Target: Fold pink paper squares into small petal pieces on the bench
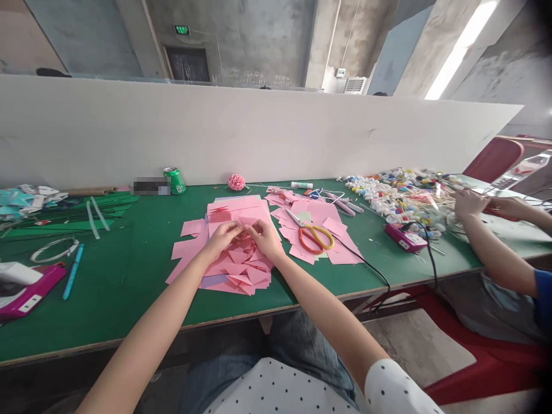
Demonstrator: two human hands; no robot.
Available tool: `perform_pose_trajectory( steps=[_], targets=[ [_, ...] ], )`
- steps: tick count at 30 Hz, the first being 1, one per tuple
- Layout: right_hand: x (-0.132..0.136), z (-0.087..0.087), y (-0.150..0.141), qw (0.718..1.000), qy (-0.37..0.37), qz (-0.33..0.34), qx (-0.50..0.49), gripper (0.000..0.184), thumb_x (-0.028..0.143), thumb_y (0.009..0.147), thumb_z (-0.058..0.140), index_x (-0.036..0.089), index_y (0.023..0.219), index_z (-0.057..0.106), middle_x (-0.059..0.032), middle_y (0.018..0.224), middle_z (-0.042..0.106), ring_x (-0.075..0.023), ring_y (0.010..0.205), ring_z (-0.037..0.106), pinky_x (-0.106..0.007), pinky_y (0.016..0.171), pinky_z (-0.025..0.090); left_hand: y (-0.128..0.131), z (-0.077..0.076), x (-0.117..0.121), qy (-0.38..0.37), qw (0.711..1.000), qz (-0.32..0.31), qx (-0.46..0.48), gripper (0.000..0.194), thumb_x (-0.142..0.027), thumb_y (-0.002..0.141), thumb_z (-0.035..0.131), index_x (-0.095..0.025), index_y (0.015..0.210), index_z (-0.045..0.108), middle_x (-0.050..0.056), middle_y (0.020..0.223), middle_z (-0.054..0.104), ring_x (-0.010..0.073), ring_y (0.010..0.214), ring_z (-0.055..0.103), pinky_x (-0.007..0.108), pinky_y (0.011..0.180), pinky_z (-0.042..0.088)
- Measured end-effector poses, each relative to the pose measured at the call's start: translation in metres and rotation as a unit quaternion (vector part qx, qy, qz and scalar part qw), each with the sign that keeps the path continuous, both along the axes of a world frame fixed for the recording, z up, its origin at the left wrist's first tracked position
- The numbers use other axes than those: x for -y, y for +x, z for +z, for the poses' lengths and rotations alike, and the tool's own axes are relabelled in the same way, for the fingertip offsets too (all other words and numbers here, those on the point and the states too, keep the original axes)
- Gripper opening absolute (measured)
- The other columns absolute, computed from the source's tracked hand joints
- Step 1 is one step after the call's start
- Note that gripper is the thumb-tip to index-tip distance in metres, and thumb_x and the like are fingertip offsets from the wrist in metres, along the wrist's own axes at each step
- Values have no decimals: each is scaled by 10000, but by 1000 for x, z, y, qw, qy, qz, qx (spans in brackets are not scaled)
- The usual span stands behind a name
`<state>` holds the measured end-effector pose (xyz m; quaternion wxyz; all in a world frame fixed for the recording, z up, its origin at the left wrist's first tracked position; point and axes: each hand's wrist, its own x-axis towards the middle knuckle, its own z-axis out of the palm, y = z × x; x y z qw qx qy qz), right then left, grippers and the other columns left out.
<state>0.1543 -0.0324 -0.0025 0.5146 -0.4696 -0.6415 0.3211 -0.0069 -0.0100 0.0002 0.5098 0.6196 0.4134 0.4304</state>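
Observation:
My left hand (223, 240) and my right hand (266, 241) meet over a heap of folded pink paper pieces (241, 267). Their fingertips are pinched together on a small pink paper piece, mostly hidden by the fingers. Underneath lie pink paper sheets (185, 251), with a stack of small folded strips (219, 214) just beyond my left hand. Right of my right hand, scissors (317, 237) with one red and one yellow handle rest on more pink paper (345, 253). A finished pink paper ball (236, 182) stands at the back.
A green can (174, 180) stands by the white partition (259, 132). Left are a magenta power strip (34, 293) and a blue pen (73, 271). On the right lie a glue stick (302, 185), another power strip (405, 237), many small coloured pieces (388, 195), and a co-worker's hands (472, 204).

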Motion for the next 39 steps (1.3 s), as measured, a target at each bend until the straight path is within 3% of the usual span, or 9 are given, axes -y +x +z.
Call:
perform_pose_trajectory(
  steps=[15,28,39],
  targets=[
    [-11,-14,2,1000,9,13,-19,368,551,830,544,205,712,500,21,651,575,-123,593,509,-240,563,385,-2,-3,-3,4,1000,-18,-2,419,-571,715,714,-159,790,700,56,763,674,184,711,627,290,668,469],
    [-8,-9,4,998,19,47,-46,396,581,815,558,203,713,497,21,647,583,-116,582,495,-243,554,383,-5,-2,-4,4,999,-36,-5,425,-559,713,724,-160,861,735,77,789,690,200,743,635,296,676,487],
    [-12,-13,4,998,11,32,-54,375,534,808,572,209,663,455,29,600,550,-119,561,492,-246,545,382,-2,0,-1,1,1000,-14,-1,375,-540,713,722,-179,810,701,63,802,690,197,743,648,284,650,482]
  ],
)
